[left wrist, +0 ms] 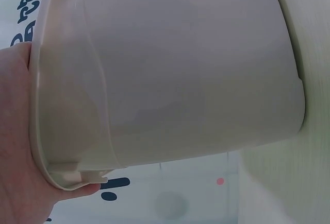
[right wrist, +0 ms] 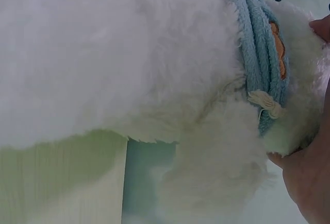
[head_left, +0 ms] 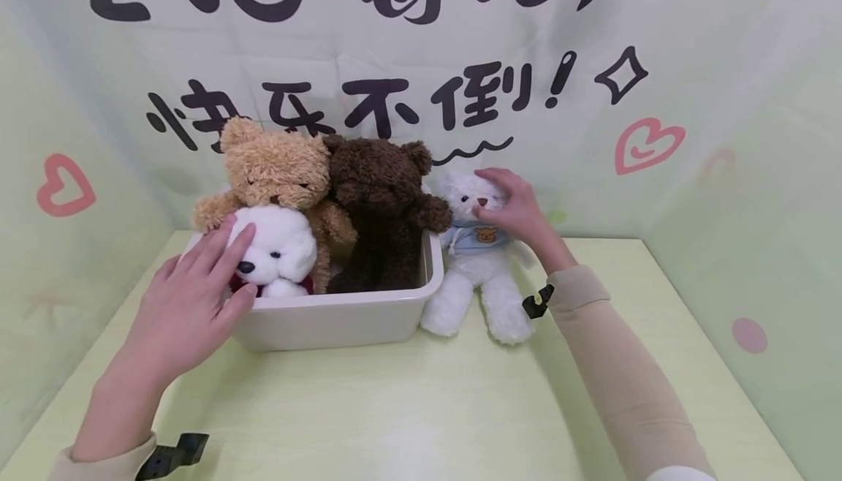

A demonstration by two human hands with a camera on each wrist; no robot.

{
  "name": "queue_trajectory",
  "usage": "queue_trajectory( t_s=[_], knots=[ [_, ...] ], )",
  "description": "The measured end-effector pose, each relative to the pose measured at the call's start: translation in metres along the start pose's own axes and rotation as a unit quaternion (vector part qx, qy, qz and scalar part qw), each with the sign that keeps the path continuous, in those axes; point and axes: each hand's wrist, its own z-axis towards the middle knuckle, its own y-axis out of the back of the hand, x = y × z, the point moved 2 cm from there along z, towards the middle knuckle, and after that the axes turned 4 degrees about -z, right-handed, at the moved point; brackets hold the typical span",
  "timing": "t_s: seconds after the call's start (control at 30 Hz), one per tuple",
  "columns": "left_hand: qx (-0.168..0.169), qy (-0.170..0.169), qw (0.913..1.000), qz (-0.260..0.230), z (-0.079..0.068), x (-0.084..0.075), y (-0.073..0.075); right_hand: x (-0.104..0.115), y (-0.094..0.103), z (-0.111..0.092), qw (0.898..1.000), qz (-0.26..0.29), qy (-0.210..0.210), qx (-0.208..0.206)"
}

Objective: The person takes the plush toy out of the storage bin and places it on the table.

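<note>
- Grip check: right hand (head_left: 516,207) is curled round the head of the white teddy bear (head_left: 475,267), upright on the bench (head_left: 421,393) just beside the white tub (head_left: 332,320). Head-only will probably swing, so I'd support the torso.
- Left hand (head_left: 184,305) is spread over the white plush dog (head_left: 276,243) and rim. Press gently, tub might tip.
- Tan teddy bear (head_left: 272,167) and dark brown teddy bear (head_left: 378,181) look crammed, mind their arms.

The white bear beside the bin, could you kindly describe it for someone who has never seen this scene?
On the pale table, find the white bin. Just right of it is the white bear, its head held by the right hand. Unlike the toys inside, it wears a light blue top with a bear patch.
</note>
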Motion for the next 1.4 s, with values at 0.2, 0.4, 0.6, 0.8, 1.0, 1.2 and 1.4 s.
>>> queue_trajectory(
  t_s=[0.2,0.4,0.6,0.8,1.0,1.2,1.4],
  knots=[
    [0.001,0.002,1.0000,0.002,0.000,0.002,0.001,-0.001,-0.002,0.000,0.999,-0.009,-0.015,0.031],
    [0.000,0.000,1.0000,0.004,-0.002,0.002,0.002,-0.005,-0.007,0.000,0.996,-0.035,-0.023,0.074],
    [-0.001,0.001,1.0000,0.004,0.000,0.001,0.000,-0.003,-0.008,0.001,0.996,-0.050,-0.019,0.069],
    [-0.005,0.003,1.0000,0.005,0.001,0.002,0.001,-0.001,-0.011,0.002,0.994,-0.059,-0.029,0.085],
    [-0.004,0.002,1.0000,0.007,0.001,0.001,0.000,-0.002,-0.012,0.000,0.992,-0.062,-0.045,0.099],
    [-0.006,0.001,1.0000,0.006,0.000,0.001,-0.001,-0.002,-0.010,-0.001,0.991,-0.073,-0.048,0.103],
    [-0.009,-0.002,0.9999,0.005,0.000,0.002,-0.002,-0.002,-0.009,0.001,0.985,-0.116,-0.048,0.116]
  ],
)
